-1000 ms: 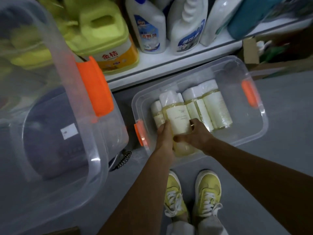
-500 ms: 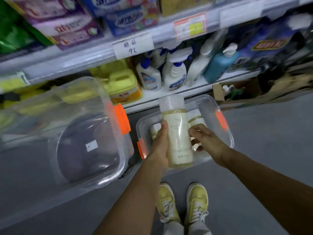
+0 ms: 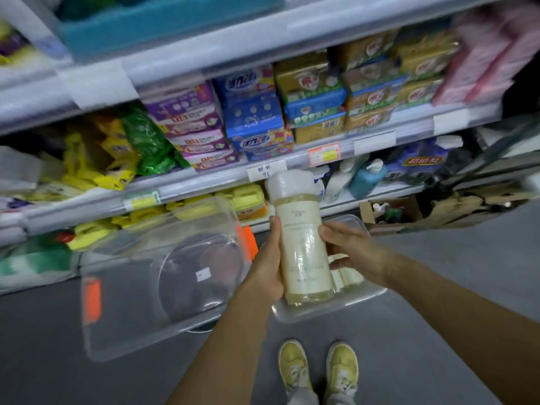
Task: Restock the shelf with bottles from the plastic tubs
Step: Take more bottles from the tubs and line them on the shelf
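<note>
A tall bottle (image 3: pixel 302 247) with a white cap, cream label and pale yellow liquid stands upright in the air in front of the shelf. My left hand (image 3: pixel 267 267) grips its left side. My right hand (image 3: pixel 349 248) holds its right side with fingers curled against the label. Below them on the floor lies a clear plastic tub (image 3: pixel 330 308) with more of the same bottles (image 3: pixel 349 276), mostly hidden by the hands. A second clear tub (image 3: pixel 140 287) with orange latches sits tilted to the left.
The shelf (image 3: pixel 204 179) carries detergent packs on the middle level and yellow jugs (image 3: pixel 248 200), spray and pump bottles on the lowest. A cardboard box (image 3: pixel 388 211) sits on the grey floor at right. My yellow shoes (image 3: pixel 318 366) are below.
The bottle has come up out of the tub to shelf height. My right hand, apart from it half a second ago, now holds its side. The view has tilted upward.
</note>
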The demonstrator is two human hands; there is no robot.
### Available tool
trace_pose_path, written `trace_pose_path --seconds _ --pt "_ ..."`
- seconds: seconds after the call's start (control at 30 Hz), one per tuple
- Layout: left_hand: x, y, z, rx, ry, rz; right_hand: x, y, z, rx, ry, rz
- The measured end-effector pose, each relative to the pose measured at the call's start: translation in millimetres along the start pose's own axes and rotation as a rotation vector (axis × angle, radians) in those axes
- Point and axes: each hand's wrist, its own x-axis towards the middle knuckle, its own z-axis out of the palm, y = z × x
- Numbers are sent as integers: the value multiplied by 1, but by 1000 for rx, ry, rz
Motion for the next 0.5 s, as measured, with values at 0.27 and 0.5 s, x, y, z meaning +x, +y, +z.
trace_pose_path --seconds 0.27,0.5 --pt "-87 56 26 5 -70 116 -51 -75 29 65 -22 -45" --pt "-159 106 51 0 -68 201 -99 -137 48 18 -41 -167"
